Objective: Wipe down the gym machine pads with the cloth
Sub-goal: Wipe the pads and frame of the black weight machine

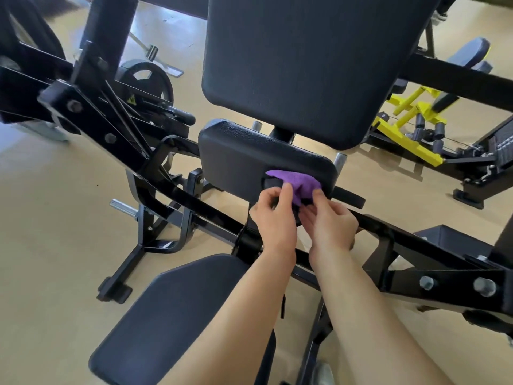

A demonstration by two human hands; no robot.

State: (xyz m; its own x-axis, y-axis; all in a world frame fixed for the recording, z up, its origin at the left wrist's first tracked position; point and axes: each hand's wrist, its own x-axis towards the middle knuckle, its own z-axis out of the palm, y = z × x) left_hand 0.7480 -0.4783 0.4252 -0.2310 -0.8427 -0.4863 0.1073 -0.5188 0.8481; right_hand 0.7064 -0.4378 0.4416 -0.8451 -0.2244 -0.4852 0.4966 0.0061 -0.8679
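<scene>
Cloth, purple, bunched at the near edge of the middle pad, pinched by both hands. Left hand fingers curled on its left fold; right hand fingertips grip the right fold. Looks mid-fold, not wiping. Back pad far, seat pad near: can't tell if wiped. No readable text; yellow warning sticker far left, illegible.
</scene>
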